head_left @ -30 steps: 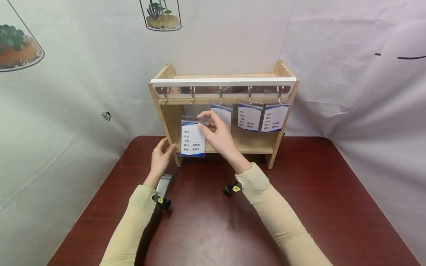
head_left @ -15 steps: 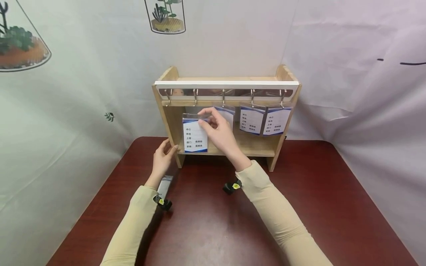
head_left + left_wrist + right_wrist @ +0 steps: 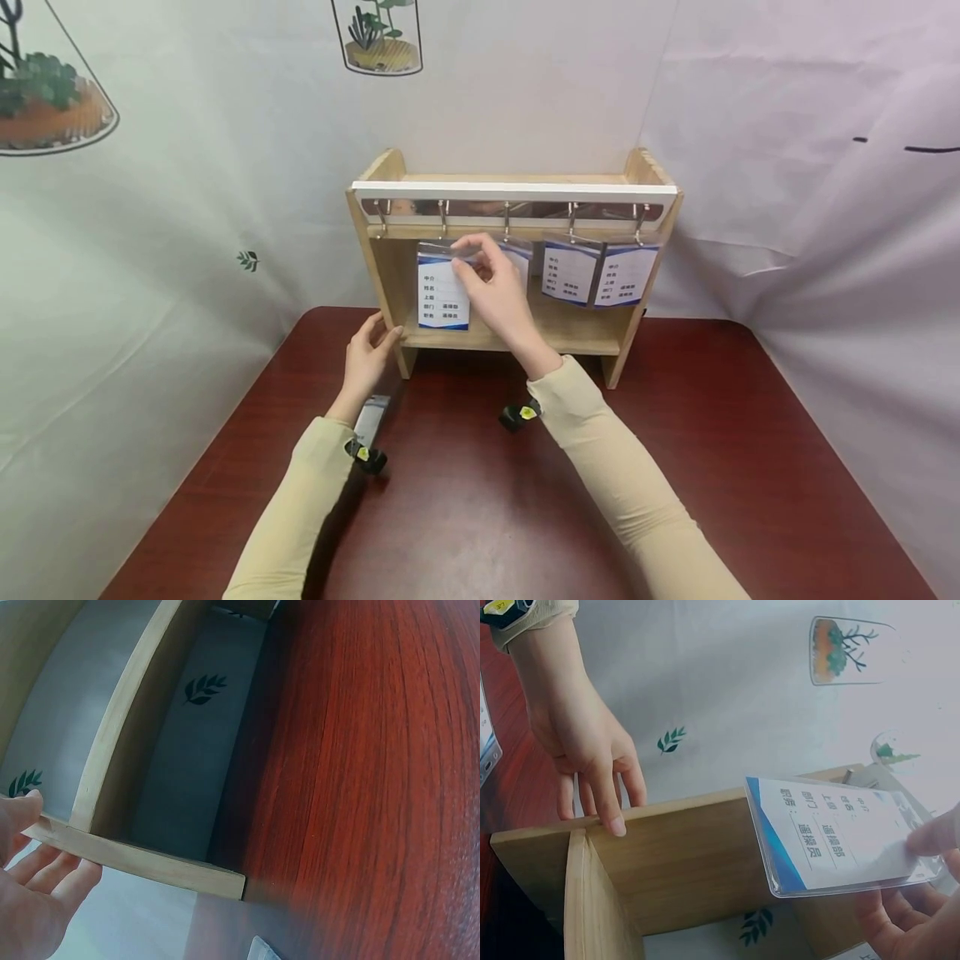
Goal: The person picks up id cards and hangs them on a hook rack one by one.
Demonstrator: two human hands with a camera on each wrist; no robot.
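Note:
My right hand (image 3: 497, 292) pinches the upper right corner of a clear-sleeved ID badge (image 3: 442, 292) between thumb and fingers. The badge, white with blue edges and printed lines, hangs upright just below the hook rail (image 3: 513, 189), under the second hook from the left (image 3: 442, 218). In the right wrist view, the badge card (image 3: 821, 832) faces the camera. My left hand (image 3: 366, 354) grips the left side panel of the wooden shelf (image 3: 570, 338). The left wrist view has its thumb on the inner side of the panel (image 3: 161, 868) and its fingers outside.
Two badges hang at the right, one (image 3: 570, 273) beside another (image 3: 625, 277). A third badge (image 3: 521, 257) is partly behind my right hand. Another badge (image 3: 371, 414) lies on the dark red table (image 3: 480, 517) near my left wrist. Printed fabric walls (image 3: 187, 250) surround the table.
My right hand has raised the badge and carried it slightly right, toward the hook rail. The left hand keeps its grip on the side panel. The head view has shifted a little.

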